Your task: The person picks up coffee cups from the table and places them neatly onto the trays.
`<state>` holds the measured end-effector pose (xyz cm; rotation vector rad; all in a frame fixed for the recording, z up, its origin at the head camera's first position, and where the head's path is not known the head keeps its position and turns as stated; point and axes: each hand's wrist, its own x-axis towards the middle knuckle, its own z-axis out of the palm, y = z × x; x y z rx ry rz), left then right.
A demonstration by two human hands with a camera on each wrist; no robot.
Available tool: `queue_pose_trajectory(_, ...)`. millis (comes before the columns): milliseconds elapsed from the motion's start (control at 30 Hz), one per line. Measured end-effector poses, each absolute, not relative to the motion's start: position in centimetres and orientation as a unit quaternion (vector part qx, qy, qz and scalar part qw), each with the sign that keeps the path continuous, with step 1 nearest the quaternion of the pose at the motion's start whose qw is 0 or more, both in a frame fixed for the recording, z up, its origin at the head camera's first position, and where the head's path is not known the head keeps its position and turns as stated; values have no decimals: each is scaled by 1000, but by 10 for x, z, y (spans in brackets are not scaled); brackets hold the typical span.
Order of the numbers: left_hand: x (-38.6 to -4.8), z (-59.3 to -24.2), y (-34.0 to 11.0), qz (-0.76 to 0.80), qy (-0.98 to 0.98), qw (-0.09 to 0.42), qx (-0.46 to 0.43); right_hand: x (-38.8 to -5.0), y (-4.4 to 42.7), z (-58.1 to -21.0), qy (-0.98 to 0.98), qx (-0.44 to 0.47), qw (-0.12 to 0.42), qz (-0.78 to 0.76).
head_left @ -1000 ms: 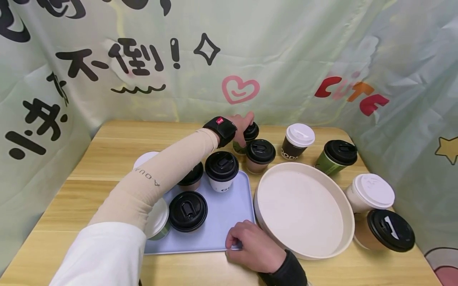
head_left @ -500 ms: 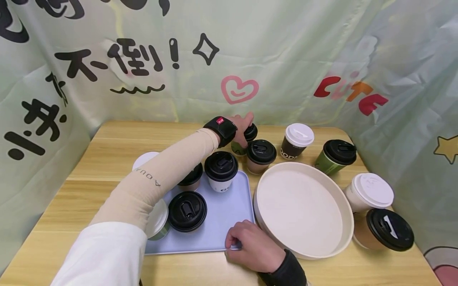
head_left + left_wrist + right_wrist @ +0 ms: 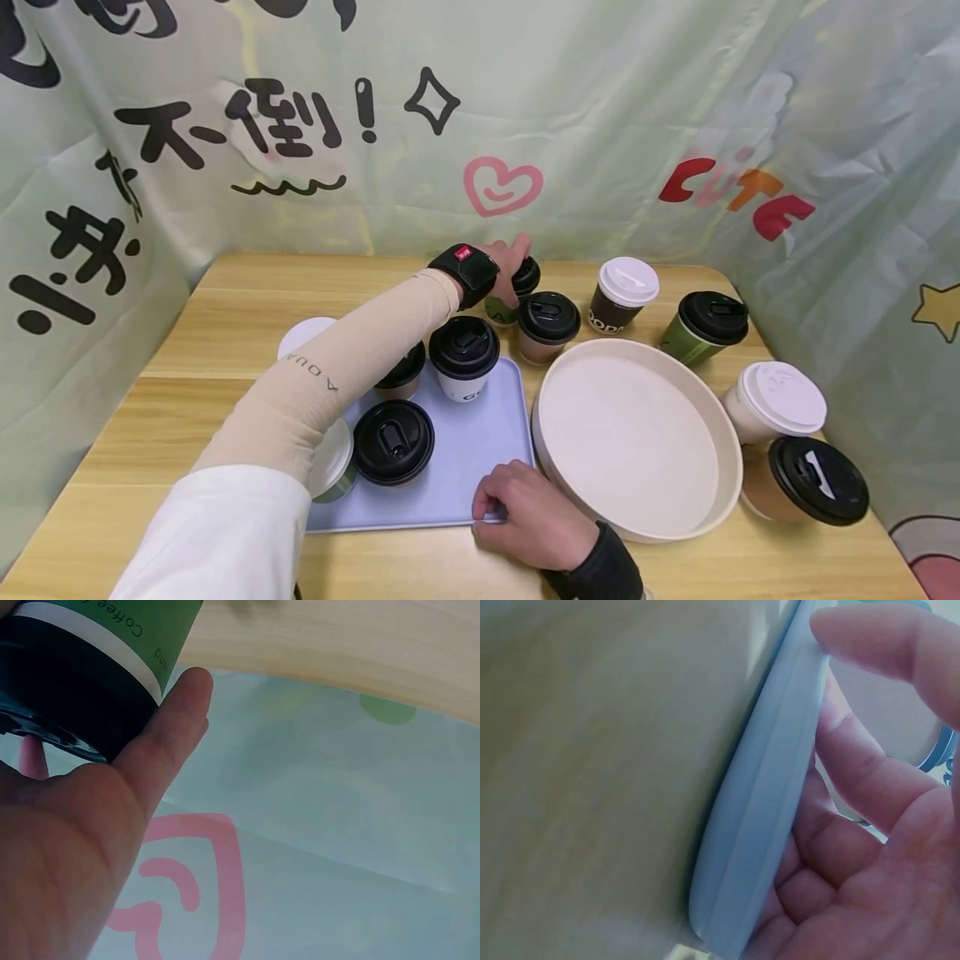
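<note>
At the back of the table my left hand (image 3: 507, 268) grips a green paper coffee cup (image 3: 528, 277) with a black lid, partly hidden by the hand. In the left wrist view, fingers curl round the lid and upper wall of this coffee cup (image 3: 71, 682). My right hand (image 3: 531, 518) holds the front edge of a pale blue tray (image 3: 476, 454) near its right corner; the right wrist view has the thumb on the tray rim (image 3: 761, 795) and the other fingers curled beside it. Several lidded cups stand on the tray, including a black-lidded one (image 3: 393, 442) and a white one (image 3: 463, 367).
A round cream tray (image 3: 637, 442) lies right of the blue one. Around it stand a brown cup (image 3: 547, 321), a dark cup with white lid (image 3: 622, 296), a green cup (image 3: 701, 329), a white cup (image 3: 776, 400) and a tan cup (image 3: 802, 483). My left forearm covers part of the blue tray.
</note>
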<state>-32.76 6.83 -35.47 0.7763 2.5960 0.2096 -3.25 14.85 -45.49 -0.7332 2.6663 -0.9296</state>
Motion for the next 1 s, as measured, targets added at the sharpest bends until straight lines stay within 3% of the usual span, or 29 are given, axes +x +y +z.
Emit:
queue_pose_trajectory(467, -334, -367, 66, 46, 932, 214, 289, -32, 149, -454, 909, -254, 101, -315)
queue_pose_trajectory(1000, -317, -348, 57, 48, 927, 210, 308, -32, 149, -455, 907, -252, 102, -321)
